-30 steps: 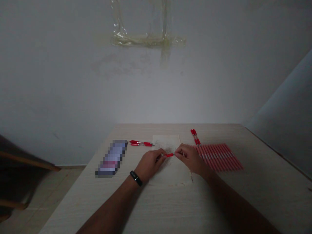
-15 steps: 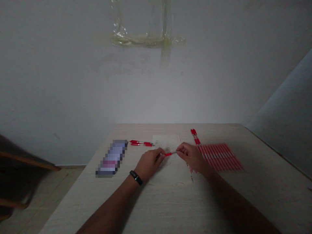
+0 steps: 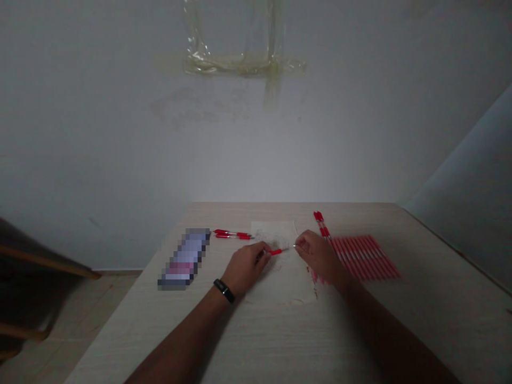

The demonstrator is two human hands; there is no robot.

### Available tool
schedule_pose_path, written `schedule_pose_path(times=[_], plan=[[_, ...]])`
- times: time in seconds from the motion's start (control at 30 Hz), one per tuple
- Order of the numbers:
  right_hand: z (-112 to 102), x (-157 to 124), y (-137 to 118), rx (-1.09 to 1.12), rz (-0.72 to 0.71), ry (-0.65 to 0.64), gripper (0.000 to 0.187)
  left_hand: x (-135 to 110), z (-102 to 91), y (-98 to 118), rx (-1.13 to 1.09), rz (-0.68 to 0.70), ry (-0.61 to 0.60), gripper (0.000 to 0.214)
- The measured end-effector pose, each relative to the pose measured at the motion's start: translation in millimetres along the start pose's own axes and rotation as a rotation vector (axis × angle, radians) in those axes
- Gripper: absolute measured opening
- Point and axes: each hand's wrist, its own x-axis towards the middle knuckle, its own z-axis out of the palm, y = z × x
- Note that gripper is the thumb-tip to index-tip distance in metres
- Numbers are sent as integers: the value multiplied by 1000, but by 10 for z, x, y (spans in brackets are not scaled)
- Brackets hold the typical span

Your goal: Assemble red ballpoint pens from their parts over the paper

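Note:
My left hand (image 3: 245, 264) grips a short red pen part (image 3: 276, 252) between its fingertips, above a sheet of pale paper (image 3: 288, 288) with dark smudges. A thin metal rod (image 3: 286, 249) sticks out of that red part toward my right hand (image 3: 316, 258). Its far end seems to reach the pinched fingertips of my right hand, though the rod is too fine to be sure. Both hands hover over the paper. Beyond the paper lie two assembled red pens (image 3: 232, 233). To the right, a tight row of several red-and-white pens (image 3: 364, 257) sits beside my right hand.
A pale wood-grain table (image 3: 304, 341) carries everything. A pixelated oblong object (image 3: 184, 258) lies left of the paper, and more red pens (image 3: 321, 224) lie at the far edge. A wooden chair (image 3: 40, 261) stands at the left, and a wall rises behind the table.
My right hand has moved to the right, away from my left hand. The gap between my hands has widened, and more of the thin metal rod shows.

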Motion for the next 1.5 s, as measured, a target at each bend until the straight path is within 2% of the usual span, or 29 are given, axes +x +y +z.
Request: schedule_pose_path(times=[0.17,0.33,0.67,1.1,1.3,1.5], plan=[[22,61,105,-246,-142,-57,11,1,11,-4,15,-4,4,20],[50,65,47,-367,-164,-128,16,1,28,-19,25,-25,-10,16],[28,61,86,-257,-150,-87,17,6,-4,14,66,-56,-56,15],[54,22,-173,-91,-242,-97,2,15,45,8,12,8,-38,12],[7,62,-51,-127,-208,-57,3,24,40,-8,34,-25,-29,10],[73,91,61,-186,-184,-67,4,29,64,-43,33,-29,-14,10]])
